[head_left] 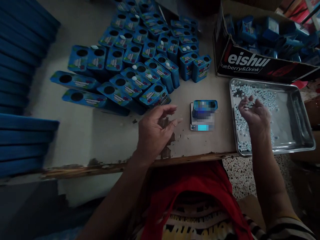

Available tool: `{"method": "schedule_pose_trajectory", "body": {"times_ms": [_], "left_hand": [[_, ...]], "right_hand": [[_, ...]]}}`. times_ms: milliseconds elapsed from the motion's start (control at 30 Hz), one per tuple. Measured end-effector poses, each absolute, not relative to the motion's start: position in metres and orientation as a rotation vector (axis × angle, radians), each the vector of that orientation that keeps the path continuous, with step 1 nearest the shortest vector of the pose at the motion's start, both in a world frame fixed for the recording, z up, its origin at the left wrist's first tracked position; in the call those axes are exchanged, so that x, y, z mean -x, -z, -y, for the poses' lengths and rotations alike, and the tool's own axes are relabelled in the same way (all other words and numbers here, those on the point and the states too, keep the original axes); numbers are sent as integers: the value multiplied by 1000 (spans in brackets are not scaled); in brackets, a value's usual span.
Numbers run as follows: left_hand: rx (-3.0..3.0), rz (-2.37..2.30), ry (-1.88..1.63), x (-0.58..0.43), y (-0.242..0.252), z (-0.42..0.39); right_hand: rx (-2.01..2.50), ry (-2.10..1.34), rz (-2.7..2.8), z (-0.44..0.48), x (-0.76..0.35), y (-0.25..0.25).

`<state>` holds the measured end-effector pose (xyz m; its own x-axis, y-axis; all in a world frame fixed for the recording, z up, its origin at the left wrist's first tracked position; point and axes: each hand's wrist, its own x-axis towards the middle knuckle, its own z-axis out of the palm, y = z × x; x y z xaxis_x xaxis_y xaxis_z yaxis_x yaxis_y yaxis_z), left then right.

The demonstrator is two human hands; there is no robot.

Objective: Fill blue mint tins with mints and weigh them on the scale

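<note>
My left hand [158, 128] hovers over the table's front part, fingers and thumb apart with nothing between them. Right of it, a blue box [200, 111] stands on a small digital scale [193, 123]; blurred squares cover part of both, and the display cannot be read. My right hand [256, 111] is palm up above a shallow metal tray [293, 146], its curled fingers cupping several small pale tablets [249, 105]. More pale tablets [265, 93] lie loose in the tray, mostly along its left and far sides.
Many blue boxes with round dark holes [132, 53] stand in rows beyond my left hand, some with tablets on top. A black carton [250, 65] full of blue boxes is at the back right. Blue stacks [25, 143] line the left. The table's worn wooden edge [100, 170] runs in front.
</note>
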<state>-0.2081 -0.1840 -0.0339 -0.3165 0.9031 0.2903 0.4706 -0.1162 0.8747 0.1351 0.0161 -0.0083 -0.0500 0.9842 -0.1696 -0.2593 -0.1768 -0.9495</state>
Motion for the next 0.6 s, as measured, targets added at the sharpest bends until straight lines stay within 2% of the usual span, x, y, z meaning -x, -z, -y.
{"method": "schedule_pose_trajectory", "body": {"times_ms": [100,233,600], "left_hand": [[-1639,-1735,-1485,200,19,172],[-1902,-1761,-1500,188,0,149],[-1957,-1849,-1201,181,-8,123]], "right_hand": [[1336,-1469,1120,11,-156,11],[1319,-1490,1326,37,-162,8],[1132,-1811,926,41,-129,10]]}}
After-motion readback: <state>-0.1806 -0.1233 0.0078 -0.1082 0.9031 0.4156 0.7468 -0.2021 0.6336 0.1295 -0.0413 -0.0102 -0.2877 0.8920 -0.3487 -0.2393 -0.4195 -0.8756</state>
